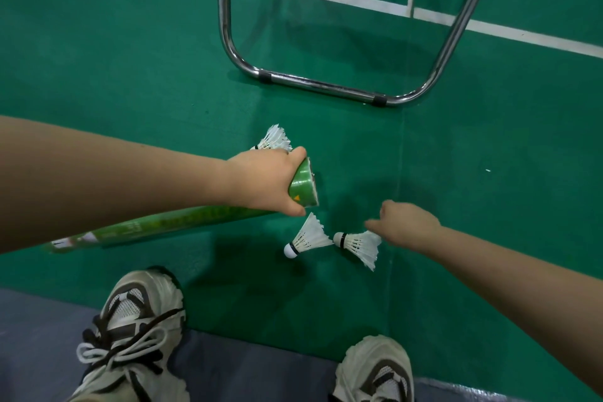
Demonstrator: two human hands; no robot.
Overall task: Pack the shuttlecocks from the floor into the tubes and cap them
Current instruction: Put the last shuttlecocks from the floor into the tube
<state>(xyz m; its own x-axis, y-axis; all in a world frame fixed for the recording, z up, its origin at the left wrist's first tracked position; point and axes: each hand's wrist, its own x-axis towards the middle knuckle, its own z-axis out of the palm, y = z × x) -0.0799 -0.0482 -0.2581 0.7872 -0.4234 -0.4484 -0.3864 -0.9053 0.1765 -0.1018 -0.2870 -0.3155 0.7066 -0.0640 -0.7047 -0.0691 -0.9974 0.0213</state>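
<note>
Near tube (301, 186) mouth: 3 shuttlecocks (308, 236) on floor (489, 173), unpacked.
Left hand (264, 183): fingers (295, 209) wrapped round tube; no cap seen.
Right hand (408, 225): fingers half-curled at shuttlecock (357, 244) farthest from tube; grip unclear.
Remaining: packing, capping.

No legible text, only blurred print along the green tube (182, 220)

from the right hand (408, 222), green floor (505, 179) lies free from 1 to 4 o'clock. a chrome chair frame (326, 85) bars 12 o'clock; the tube (303, 184) gripped by the left hand (261, 181) blocks 9 o'clock; a shoe (375, 369) sits at 6.
</note>
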